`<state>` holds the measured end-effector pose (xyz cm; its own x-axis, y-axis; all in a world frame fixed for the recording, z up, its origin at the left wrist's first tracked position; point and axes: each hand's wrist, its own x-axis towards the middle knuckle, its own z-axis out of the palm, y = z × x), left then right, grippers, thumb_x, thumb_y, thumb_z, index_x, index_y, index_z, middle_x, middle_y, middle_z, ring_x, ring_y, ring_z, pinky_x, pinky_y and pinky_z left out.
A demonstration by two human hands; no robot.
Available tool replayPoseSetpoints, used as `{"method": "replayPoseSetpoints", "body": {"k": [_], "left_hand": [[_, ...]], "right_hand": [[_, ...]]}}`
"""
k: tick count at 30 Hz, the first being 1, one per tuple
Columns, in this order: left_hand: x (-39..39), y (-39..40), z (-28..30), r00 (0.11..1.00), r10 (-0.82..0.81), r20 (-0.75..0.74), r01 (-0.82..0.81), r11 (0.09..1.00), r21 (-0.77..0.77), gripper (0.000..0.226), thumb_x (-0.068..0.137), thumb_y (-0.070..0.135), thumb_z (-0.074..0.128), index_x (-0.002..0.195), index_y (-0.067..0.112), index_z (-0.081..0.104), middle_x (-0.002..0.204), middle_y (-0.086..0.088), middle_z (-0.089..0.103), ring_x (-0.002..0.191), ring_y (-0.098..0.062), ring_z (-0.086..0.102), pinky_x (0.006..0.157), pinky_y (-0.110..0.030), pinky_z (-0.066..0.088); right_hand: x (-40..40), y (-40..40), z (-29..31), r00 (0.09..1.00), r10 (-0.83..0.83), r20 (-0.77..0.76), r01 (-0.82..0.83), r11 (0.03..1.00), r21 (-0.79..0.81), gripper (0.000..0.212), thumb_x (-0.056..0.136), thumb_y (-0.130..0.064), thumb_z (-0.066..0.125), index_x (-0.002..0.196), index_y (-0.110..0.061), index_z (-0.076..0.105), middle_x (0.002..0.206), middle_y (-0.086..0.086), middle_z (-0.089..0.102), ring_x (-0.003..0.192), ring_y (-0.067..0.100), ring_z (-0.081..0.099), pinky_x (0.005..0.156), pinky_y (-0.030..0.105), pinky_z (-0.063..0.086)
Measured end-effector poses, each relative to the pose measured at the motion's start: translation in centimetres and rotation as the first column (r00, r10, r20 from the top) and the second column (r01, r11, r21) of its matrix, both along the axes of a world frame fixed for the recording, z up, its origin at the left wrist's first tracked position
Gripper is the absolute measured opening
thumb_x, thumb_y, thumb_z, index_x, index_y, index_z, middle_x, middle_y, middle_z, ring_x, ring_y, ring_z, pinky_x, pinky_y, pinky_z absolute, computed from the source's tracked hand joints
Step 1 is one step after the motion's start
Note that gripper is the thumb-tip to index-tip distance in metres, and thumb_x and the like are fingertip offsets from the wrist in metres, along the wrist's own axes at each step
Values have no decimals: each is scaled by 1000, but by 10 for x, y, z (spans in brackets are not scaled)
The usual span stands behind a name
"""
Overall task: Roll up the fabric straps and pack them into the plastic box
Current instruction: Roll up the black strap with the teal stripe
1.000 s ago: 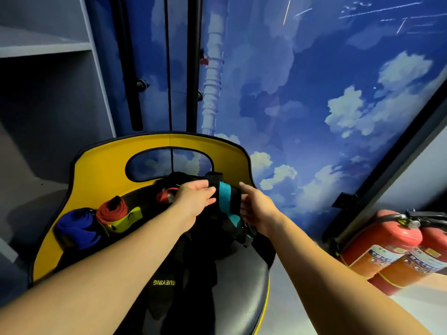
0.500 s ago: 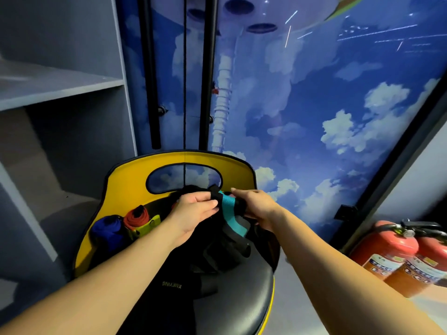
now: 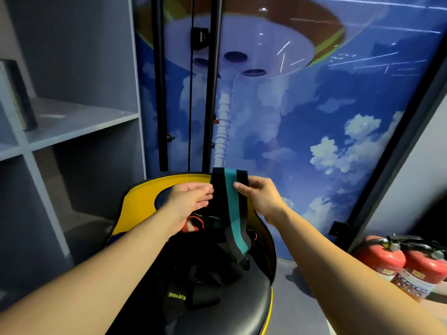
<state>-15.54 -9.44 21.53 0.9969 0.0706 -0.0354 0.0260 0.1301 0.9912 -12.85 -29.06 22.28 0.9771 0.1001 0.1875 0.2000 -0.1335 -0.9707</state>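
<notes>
Strap, black with a teal stripe down the middle, is held up just above the chair's yellow backrest, its lower end trailing into the pile of black straps on the chair seat. It's pinched near the top by the right hand, thumb on the teal band. The left hand is kept flat with straight fingers at the strap's left edge. Two red fire extinguishers are parked on the floor right of the chair.

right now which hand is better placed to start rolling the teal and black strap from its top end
Right hand: it already pinches the strap at its top end. The left hand is flat and open beside it.
</notes>
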Motion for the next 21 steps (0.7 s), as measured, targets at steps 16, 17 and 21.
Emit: {"method": "replayPoseSetpoints", "body": {"k": [16,17,21], "left_hand": [[-68,36,-16,992,78,-100,-54,974,221,79,79,27,85,146,29,44,139,6,56,127,-22,53,104,-48,47],[-71,37,-13,995,69,-78,-49,973,228,82,77,28,86,146,32,44,139,8,56,128,-21,51,108,-50,43],[-84,44,3,999,26,31,-34,960,277,44,84,20,81,125,27,65,118,13,66,114,-11,58,94,-27,45]], "right_hand": [[-52,22,106,953,202,-225,-124,940,319,32,98,-20,57,125,-4,65,119,14,71,103,26,68,94,38,54],[-56,21,107,944,233,-232,-146,929,341,31,99,-19,55,124,-4,65,118,14,71,102,25,69,91,37,55],[-68,20,111,915,329,-234,-223,895,386,29,101,-19,51,122,-4,65,115,12,72,99,24,71,80,34,56]]}}
